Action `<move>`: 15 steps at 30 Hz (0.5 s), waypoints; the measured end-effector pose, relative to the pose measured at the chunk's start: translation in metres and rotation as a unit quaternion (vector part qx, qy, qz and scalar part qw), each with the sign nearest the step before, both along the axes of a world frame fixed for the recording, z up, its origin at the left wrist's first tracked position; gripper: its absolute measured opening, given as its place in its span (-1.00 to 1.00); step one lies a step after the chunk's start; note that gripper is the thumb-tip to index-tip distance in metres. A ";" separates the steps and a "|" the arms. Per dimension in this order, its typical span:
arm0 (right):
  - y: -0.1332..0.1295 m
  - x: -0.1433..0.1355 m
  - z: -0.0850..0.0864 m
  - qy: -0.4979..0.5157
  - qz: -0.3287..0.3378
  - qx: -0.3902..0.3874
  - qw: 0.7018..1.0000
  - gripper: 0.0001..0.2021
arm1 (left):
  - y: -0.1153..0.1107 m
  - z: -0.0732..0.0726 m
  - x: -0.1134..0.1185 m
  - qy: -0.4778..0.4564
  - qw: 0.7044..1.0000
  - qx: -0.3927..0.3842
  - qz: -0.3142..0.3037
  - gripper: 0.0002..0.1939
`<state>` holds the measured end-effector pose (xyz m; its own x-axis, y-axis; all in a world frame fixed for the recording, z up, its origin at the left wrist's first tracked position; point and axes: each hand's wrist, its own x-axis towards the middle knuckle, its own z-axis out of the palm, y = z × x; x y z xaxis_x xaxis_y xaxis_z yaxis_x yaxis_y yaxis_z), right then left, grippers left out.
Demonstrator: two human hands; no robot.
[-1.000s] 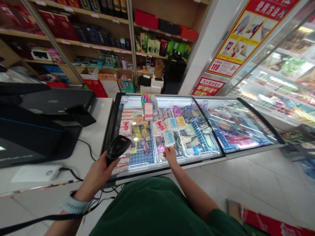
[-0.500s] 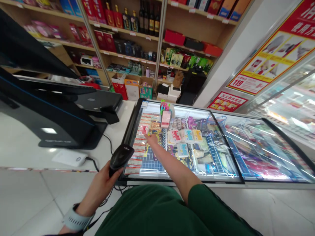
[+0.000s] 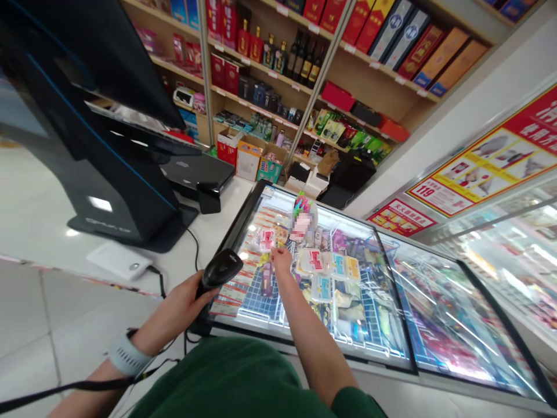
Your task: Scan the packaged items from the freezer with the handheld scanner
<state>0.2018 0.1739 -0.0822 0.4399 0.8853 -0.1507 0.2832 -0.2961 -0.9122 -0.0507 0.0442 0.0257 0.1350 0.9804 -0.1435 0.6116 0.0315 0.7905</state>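
Note:
My left hand (image 3: 189,299) is wrapped round the handle of a black barcode scanner (image 3: 221,268), near the left edge of a glass-topped freezer (image 3: 237,217). Over the freezer glass, my right hand (image 3: 281,259) has its fingers curled beside a small red-and-white packet (image 3: 266,239); whether they hold anything is too small to tell. Right of that hand lie white packs with a red label (image 3: 312,260), a blue label (image 3: 337,265) and a yellow label (image 3: 352,268). Another blue-labelled pack (image 3: 321,288) is below them. A colourful item (image 3: 303,204) stands at the back.
At the left, a large black monitor stand (image 3: 126,191) and a white power bank (image 3: 119,260) are on the counter (image 3: 167,266). Cables hang by the freezer's left corner. Shelves (image 3: 261,64) of bottles and boxes stand behind, with open cartons (image 3: 249,159) below.
My right hand has shifted slightly right and down, its fingers now curled instead of reaching to the packet. The red-and-white packet sits farther right on the glass. The view has tilted.

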 end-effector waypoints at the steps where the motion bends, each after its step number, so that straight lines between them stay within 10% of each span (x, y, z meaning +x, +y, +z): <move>1: -0.004 0.004 0.003 -0.019 -0.004 0.006 1.000 -0.82 | 0.006 -0.001 0.002 -0.004 1.000 0.002 -0.014 -0.59; 15: -0.076 0.040 0.048 -0.144 -0.032 0.071 0.986 -0.82 | 0.044 -0.005 0.053 -0.019 0.984 0.104 -0.145 -0.66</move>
<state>0.2417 0.0983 -0.0338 0.5014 0.8578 0.1129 0.5222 -0.1960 -0.8300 0.0026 0.0879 0.0209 0.4153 0.9072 0.0674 0.5407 -0.3057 0.7837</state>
